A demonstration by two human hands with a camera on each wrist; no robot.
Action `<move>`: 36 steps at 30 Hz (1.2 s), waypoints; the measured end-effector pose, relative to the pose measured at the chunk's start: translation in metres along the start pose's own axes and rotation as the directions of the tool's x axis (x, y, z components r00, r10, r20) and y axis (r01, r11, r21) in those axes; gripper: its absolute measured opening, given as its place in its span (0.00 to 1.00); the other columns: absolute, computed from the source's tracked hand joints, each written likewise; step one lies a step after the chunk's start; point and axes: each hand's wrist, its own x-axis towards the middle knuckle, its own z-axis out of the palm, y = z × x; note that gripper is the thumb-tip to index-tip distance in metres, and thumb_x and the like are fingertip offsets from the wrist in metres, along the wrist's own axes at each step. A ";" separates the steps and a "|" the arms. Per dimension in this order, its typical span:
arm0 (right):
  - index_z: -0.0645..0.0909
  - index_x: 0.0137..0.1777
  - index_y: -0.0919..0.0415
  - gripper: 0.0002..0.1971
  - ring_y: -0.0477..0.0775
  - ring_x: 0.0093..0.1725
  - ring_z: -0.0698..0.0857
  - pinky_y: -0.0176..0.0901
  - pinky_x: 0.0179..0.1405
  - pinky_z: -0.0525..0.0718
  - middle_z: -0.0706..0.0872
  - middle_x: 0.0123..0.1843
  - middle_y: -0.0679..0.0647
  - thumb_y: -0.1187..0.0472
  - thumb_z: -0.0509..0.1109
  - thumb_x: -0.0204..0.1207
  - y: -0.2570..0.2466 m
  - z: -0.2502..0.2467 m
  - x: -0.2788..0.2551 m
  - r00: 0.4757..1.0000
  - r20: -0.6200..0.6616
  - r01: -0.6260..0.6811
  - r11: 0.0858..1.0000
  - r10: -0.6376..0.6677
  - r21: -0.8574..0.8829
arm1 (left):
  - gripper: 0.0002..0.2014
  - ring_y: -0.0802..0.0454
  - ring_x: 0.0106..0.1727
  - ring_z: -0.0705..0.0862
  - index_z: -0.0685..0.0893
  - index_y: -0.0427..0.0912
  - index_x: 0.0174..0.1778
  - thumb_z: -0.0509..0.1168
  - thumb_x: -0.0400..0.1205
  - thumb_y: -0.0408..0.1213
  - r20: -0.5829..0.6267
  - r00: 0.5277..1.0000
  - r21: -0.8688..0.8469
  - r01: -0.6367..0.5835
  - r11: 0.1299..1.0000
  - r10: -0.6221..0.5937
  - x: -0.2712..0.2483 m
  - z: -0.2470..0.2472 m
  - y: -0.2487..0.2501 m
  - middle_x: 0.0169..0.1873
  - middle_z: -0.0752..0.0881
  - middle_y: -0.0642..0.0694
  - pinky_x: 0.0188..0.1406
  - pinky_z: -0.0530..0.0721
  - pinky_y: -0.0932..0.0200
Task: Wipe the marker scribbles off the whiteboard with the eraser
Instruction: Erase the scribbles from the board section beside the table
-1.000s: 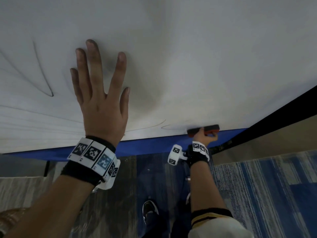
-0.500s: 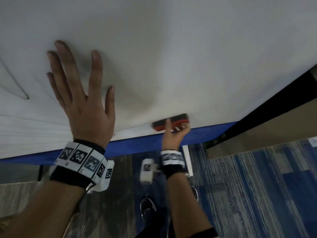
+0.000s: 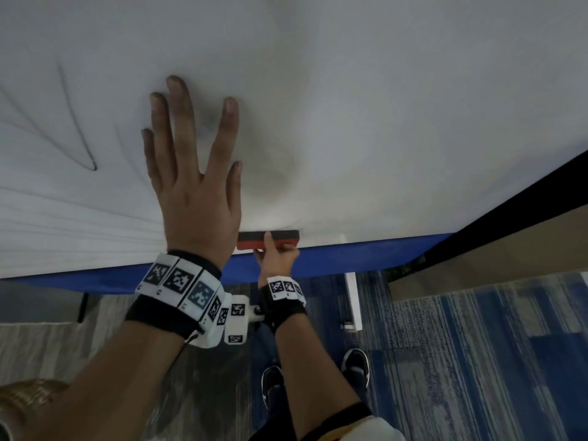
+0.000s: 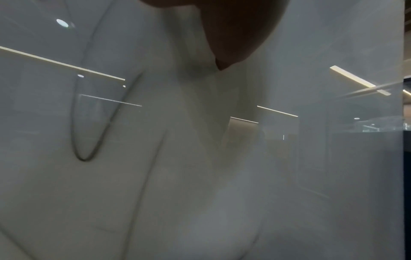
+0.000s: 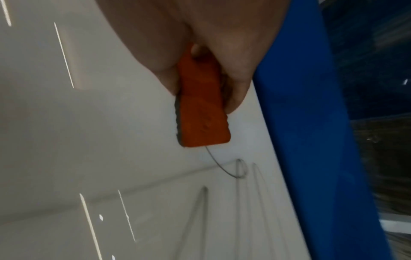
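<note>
The right hand (image 3: 277,261) gripped the orange, dark-padded rectangular eraser (image 3: 268,239) against the white glossy whiteboard (image 3: 381,122), its long axis parallel to the blue bottom frame (image 3: 350,254). The left hand (image 3: 194,186) pressed flat, fingers spread, beside grey marker scribbles (image 3: 79,148).

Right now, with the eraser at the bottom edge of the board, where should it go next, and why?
Probably slide the eraser on along the bottom edge, toward the left hand. The right hand holds it flat on the whiteboard beside the blue frame, and a thin marker line with more loops starts right at its end.
</note>
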 end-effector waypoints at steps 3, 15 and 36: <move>0.64 0.52 0.51 0.18 0.54 0.50 0.81 0.55 0.59 0.89 0.78 0.53 0.52 0.66 0.74 0.82 -0.041 -0.006 -0.008 0.950 -0.034 0.307 0.950 -0.309 -0.063 | 0.28 0.36 0.88 0.55 0.65 0.52 0.88 0.63 0.92 0.36 0.013 0.993 0.075 -0.117 0.990 0.117 -0.001 -0.010 -0.027 0.87 0.61 0.31 0.85 0.62 0.40; 0.70 0.59 0.58 0.18 0.54 0.49 0.79 0.46 0.54 0.83 0.77 0.57 0.57 0.69 0.76 0.79 0.018 -0.021 0.018 0.805 -0.013 0.537 0.738 -0.593 -0.410 | 0.26 0.33 0.86 0.60 0.74 0.50 0.83 0.70 0.88 0.43 -0.083 0.981 0.069 -0.170 0.983 0.176 0.000 -0.040 -0.084 0.81 0.65 0.20 0.87 0.60 0.41; 0.71 0.45 0.58 0.21 0.62 0.46 0.85 0.51 0.51 0.90 0.85 0.51 0.65 0.77 0.80 0.68 0.066 0.043 -0.014 0.908 -0.067 0.365 0.858 -0.414 -0.361 | 0.28 0.25 0.82 0.58 0.74 0.48 0.83 0.73 0.86 0.45 -0.073 0.991 0.049 -0.108 0.993 0.112 0.000 -0.010 -0.093 0.79 0.67 0.17 0.86 0.54 0.32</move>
